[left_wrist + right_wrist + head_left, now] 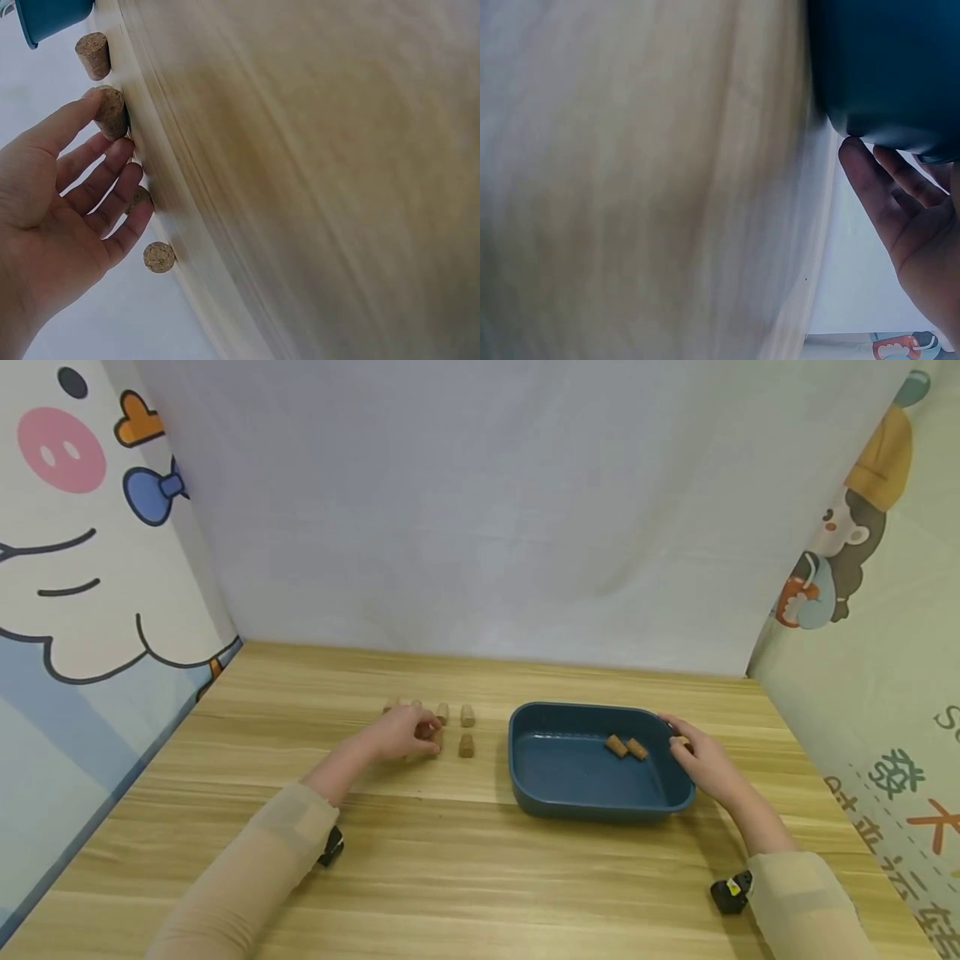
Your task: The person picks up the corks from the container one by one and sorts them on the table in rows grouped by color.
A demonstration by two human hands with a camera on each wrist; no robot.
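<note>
My left hand is over the group of corks on the table. Its thumb and fingertips pinch a tapered cork, which stands on the table. Another cork stands just to the right of it, and a back row with a cork at its right end runs behind the hand, which partly hides the row. My right hand holds the right end of a blue rectangular basin, fingers at the rim and outer wall. Two corks lie on their sides inside the basin.
The wood-grain table ends at a pale curtain behind. Printed cloths hang at the left and right sides. Each forearm carries a small black camera close above the table.
</note>
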